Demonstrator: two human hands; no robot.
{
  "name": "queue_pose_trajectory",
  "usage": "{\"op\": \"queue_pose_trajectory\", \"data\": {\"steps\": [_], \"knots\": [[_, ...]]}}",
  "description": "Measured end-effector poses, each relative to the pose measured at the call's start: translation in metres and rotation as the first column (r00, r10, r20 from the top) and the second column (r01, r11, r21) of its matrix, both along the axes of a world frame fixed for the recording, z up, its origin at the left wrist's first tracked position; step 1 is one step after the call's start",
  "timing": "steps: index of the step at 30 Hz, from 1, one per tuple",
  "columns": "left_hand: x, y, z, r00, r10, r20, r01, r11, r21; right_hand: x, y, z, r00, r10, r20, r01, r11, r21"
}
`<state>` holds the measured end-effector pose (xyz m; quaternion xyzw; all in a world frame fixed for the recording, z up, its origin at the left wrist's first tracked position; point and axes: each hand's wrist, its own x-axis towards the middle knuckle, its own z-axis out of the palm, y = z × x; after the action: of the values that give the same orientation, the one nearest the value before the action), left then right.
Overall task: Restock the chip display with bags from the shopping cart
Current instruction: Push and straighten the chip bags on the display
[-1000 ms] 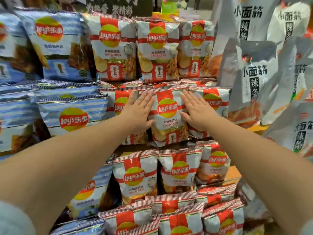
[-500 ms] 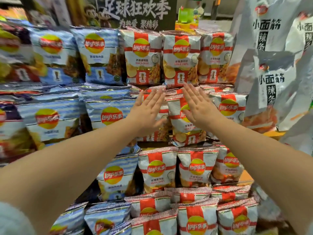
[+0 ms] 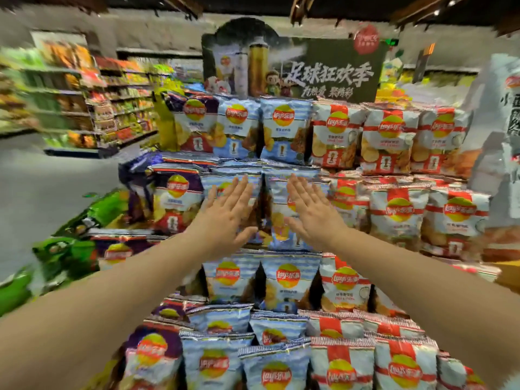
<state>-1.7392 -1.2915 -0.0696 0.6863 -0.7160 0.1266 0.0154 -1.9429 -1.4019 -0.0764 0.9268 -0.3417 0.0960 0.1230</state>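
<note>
A tiered chip display (image 3: 284, 164) fills the view, with purple bags at the left, blue-striped bags in the middle and red-and-white bags (image 3: 399, 218) at the right. My left hand (image 3: 228, 212) and my right hand (image 3: 312, 215) reach out flat, fingers straight, in front of two blue-striped bags (image 3: 277, 226) on the middle tier. Whether the palms touch the bags I cannot tell. Neither hand holds anything. The shopping cart is out of view.
A dark promotional sign (image 3: 298, 68) stands on top of the display. Green bags (image 3: 73, 249) lie at the lower left. Large silver snack bags (image 3: 503, 130) hang at the right. An aisle floor (image 3: 50, 187) and stocked shelves (image 3: 112, 108) lie to the left.
My view swung left and up, from the red-and-white bags to the blue-striped ones. Both flat hands moved left with it and now sit in front of the blue bags.
</note>
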Motion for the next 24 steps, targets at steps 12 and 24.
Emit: {"op": "queue_pose_trajectory", "data": {"steps": [12,24], "knots": [[0.161,0.192,0.025,0.996,0.082,0.029,-0.081,0.996,-0.039,0.194,0.182,0.022,0.985,0.161,0.064,-0.163,0.986,0.026],[0.276,0.332,0.019,0.969,0.236,-0.073,-0.231,0.970,0.073,0.318,0.279,0.010,0.956,0.290,-0.040,-0.287,0.956,0.064]]}}
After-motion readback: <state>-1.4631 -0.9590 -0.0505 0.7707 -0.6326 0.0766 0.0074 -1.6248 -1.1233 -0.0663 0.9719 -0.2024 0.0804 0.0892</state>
